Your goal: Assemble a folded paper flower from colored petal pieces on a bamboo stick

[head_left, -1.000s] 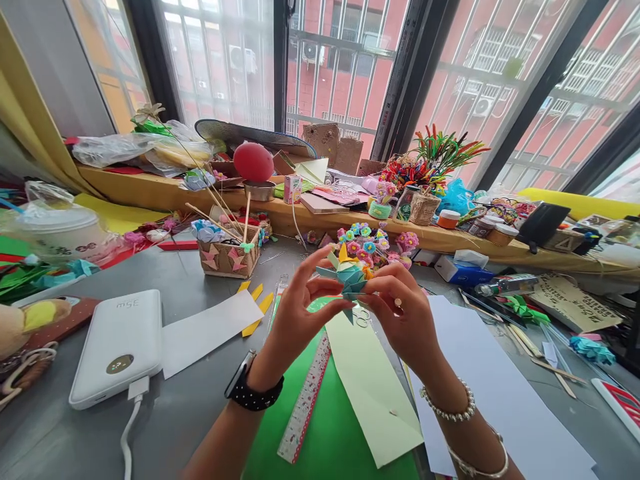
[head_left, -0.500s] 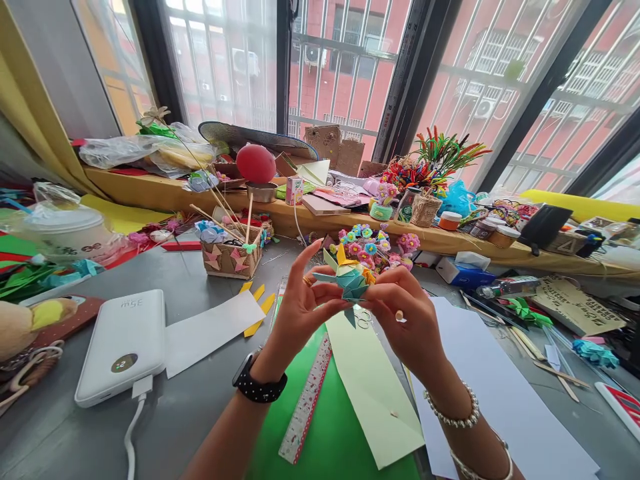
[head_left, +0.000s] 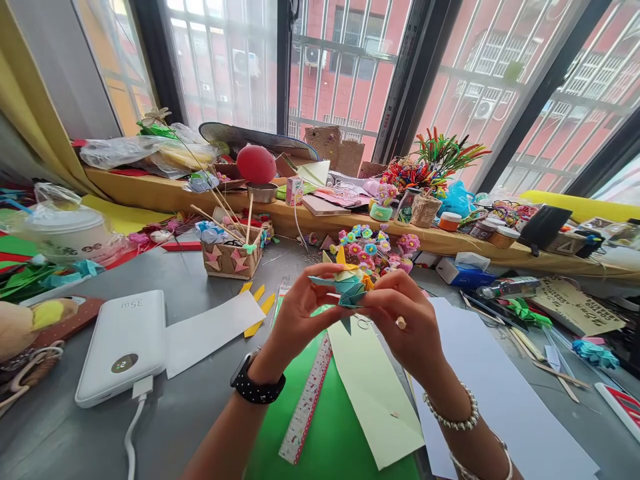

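Observation:
Between my two hands, above the table, is a folded paper flower (head_left: 350, 288) with teal and yellow pointed petals. My left hand (head_left: 305, 303) pinches its left side with thumb and fingers. On the other side, my right hand (head_left: 403, 310) grips the flower's lower right edge, and the end of a thin wooden stick (head_left: 401, 323) shows between its fingers. Below the hands lie a pale green paper strip (head_left: 375, 393) and a patterned ruler (head_left: 306, 407) on a green cutting mat (head_left: 270, 440).
A white power bank (head_left: 125, 340) with a cable stands left, beside a white paper strip (head_left: 215, 333) and yellow folded pieces (head_left: 263, 310). A cardboard box with sticks (head_left: 233, 260) is behind. White paper sheets (head_left: 480, 380) lie right. Crocheted flowers (head_left: 370, 247) stand beyond my hands.
My left index finger, raised before, has come down onto the flower's upper left petals. The flower has tilted slightly and sits a little lower.

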Available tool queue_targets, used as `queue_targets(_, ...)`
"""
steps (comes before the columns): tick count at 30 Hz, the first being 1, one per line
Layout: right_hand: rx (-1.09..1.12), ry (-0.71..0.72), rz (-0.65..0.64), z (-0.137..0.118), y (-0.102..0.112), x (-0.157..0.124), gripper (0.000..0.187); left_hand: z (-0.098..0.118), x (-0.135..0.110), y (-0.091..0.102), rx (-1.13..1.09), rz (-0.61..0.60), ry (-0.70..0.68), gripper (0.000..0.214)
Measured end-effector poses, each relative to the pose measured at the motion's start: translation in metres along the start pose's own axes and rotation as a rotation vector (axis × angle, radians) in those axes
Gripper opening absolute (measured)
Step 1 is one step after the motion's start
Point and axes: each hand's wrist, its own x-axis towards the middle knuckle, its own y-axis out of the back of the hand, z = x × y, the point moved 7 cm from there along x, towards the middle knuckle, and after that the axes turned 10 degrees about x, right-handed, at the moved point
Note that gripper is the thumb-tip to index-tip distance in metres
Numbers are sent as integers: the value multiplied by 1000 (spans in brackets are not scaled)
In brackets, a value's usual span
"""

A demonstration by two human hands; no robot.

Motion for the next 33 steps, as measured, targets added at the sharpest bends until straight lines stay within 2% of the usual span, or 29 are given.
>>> queue_targets(7, 2, -19, -19, 1, -1, 0, 12, 0, -2, 2, 64, 45, -8, 50)
queue_targets(14, -27, 4, 20, -3, 0, -2, 9, -1, -1, 7, 42, 139, 4, 31)
queue_targets(19, -25, -85, -2, 2, -1, -1, 4, -3, -3, 13, 83, 249, 37, 26)
queue_targets(24, -86, -66, 86, 2, 14, 0, 18, -9, -3, 19, 18, 344, 74, 27)
queue_targets(28, -148, -56, 96, 4, 25, 0, 20, -12, -3, 20, -69, 358, 95, 28)
queue_targets(33, -174, -114, 24, 9, 25, 3, 27, -11, 1, 15, -174, 296, 95, 27)
